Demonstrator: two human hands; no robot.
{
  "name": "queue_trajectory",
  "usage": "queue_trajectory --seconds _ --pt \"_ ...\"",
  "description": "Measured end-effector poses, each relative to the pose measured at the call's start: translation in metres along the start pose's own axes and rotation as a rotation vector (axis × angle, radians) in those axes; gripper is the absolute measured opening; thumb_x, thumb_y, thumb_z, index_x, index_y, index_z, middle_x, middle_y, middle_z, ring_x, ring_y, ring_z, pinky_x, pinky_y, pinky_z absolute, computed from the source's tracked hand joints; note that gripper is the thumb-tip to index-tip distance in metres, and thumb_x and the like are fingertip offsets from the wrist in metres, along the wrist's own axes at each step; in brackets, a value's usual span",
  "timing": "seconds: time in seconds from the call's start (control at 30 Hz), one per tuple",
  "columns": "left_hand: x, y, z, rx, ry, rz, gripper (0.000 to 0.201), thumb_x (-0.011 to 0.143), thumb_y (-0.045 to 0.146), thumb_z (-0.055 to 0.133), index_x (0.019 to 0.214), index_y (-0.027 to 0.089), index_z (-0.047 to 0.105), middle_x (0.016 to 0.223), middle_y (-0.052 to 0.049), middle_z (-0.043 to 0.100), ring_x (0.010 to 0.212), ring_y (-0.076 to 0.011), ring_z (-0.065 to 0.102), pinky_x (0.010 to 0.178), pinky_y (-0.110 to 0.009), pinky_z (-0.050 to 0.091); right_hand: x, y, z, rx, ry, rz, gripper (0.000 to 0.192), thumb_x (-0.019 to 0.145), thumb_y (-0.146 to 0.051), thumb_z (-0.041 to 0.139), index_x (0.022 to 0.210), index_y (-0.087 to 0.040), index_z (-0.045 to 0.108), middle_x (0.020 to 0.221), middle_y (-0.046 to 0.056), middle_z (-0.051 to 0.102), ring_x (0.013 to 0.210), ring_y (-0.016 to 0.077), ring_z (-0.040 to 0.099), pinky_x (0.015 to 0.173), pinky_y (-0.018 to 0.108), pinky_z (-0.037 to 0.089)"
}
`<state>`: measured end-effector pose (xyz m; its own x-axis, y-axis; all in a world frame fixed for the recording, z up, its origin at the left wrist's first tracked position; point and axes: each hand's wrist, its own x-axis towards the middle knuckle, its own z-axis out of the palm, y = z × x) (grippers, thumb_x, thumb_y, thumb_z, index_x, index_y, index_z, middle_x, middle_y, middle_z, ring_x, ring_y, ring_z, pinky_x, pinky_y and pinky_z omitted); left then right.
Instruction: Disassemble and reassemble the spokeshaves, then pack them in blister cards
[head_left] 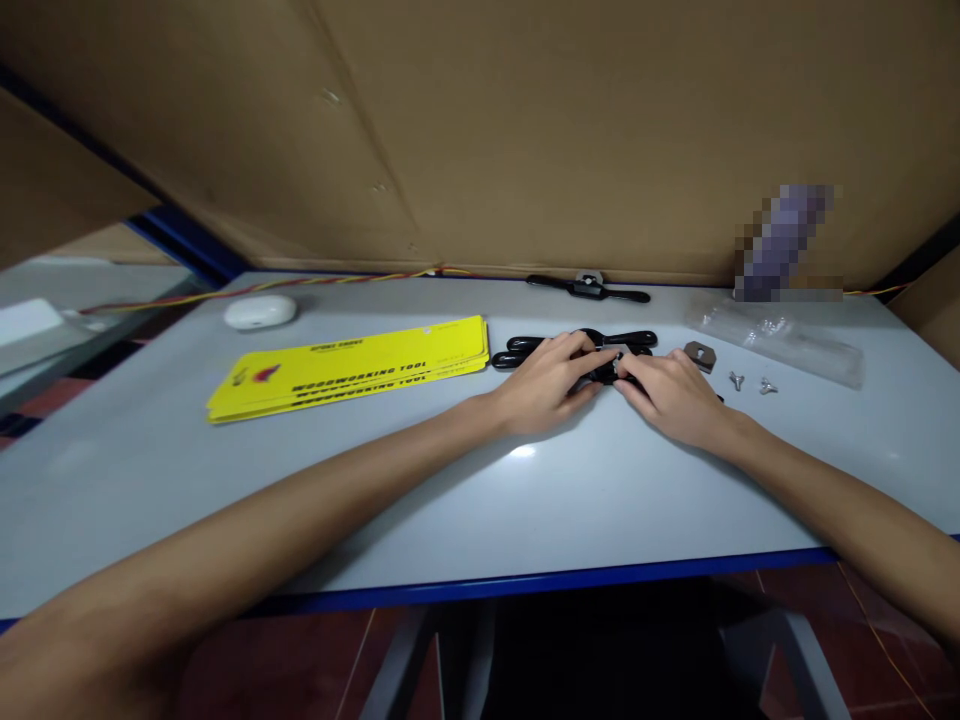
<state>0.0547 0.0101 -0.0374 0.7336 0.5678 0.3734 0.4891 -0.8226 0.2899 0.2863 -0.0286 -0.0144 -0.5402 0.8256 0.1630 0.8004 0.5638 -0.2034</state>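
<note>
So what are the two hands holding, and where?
Both the left hand and right hand grip a black metal double-handled tool at its middle; the handles stick out behind.

Both arms stretched forward, left hand (544,385) and right hand (675,395) curled, fingertips meeting

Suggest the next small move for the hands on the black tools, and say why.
Probably lift one black tool clear of the pile. Both the left hand and the right hand rest on the cluster at its middle, the handles overlap, and the grip itself is hidden, so separating one first seems sensible.
</note>
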Motion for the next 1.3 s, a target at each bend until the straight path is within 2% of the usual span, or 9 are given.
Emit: queue_trajectory --seconds 0.1,0.2,0.4,0.67,0.97,1.3 --pt "-0.0002 0.0013 -0.0008 0.019 -0.01 -0.005 0.046 0.104 0.028 0.049 0.147 0.017 0.058 0.113 -0.012 0.06 0.103 -0.0268 0.057 0.095 -0.043 0.048 0.0 0.0002 0.0013 0.019 0.012 -0.006 0.016 0.104 -0.027 0.041 0.097 -0.023 0.055 0.096 0.007 0.075 0.082 0.0243 0.065 0.079 0.038 0.03" --pt "-0.0004 0.0049 -0.0032 0.013 -0.01 -0.026 0.043 0.104 0.03 0.048 0.144 0.017 0.056 0.115 -0.012 0.061 0.102 -0.0271 0.057 0.095 -0.043 0.048 0.0007 -0.0003 0.0017 0.058 0.051 0.016 0.012 0.101 -0.028 0.044 0.106 -0.022 0.053 0.093 0.007 0.074 0.079 0.0238 0.064 0.08 0.039 0.034" --pt "-0.001 0.007 -0.0063 -0.022 0.011 0.024 0.023 0.102 0.025 0.05 0.12 0.02 0.063 0.114 -0.011 0.061 0.102 -0.0263 0.056 0.095 -0.043 0.049 0.0018 -0.0011 -0.0014 0.111 0.074 0.066 0.039 0.094 -0.028 0.051 0.132 -0.018 0.049 0.08 0.004 0.069 0.066 0.0222 0.06 0.073 0.038 0.04" --pt "-0.001 0.0048 -0.0046 -0.026 -0.01 0.053 0.028 0.103 0.027 0.05 0.122 0.024 0.07 0.113 -0.01 0.058 0.101 -0.0255 0.055 0.094 -0.043 0.05 0.0016 0.0024 0.0008 0.108 0.082 0.03 0.036 0.097 -0.029 0.047 0.13 -0.018 0.056 0.079 0.004 0.07 0.067 0.0216 0.061 0.079 0.041 0.043" --pt "-0.0017 0.0045 -0.0038 -0.011 -0.009 0.08 0.033 0.105 0.024 0.046 0.128 0.022 0.069 0.113 -0.012 0.056 0.099 -0.0254 0.055 0.093 -0.045 0.051 0.0021 0.0023 -0.0013 0.108 0.051 0.032 0.036 0.098 -0.029 0.047 0.131 -0.017 0.055 0.084 0.006 0.072 0.076 0.0248 0.065 0.085 0.043 0.043" --pt "-0.0019 0.0055 -0.0025 0.006 0.011 0.092 0.03 0.104 0.021 0.046 0.126 0.022 0.066 0.112 -0.011 0.055 0.099 -0.025 0.054 0.094 -0.044 0.052 0.0014 0.0033 -0.0032 0.122 0.038 -0.002 0.037 0.098 -0.027 0.045 0.132 -0.016 0.055 0.095 0.009 0.072 0.083 0.0259 0.066 0.087 0.044 0.043"
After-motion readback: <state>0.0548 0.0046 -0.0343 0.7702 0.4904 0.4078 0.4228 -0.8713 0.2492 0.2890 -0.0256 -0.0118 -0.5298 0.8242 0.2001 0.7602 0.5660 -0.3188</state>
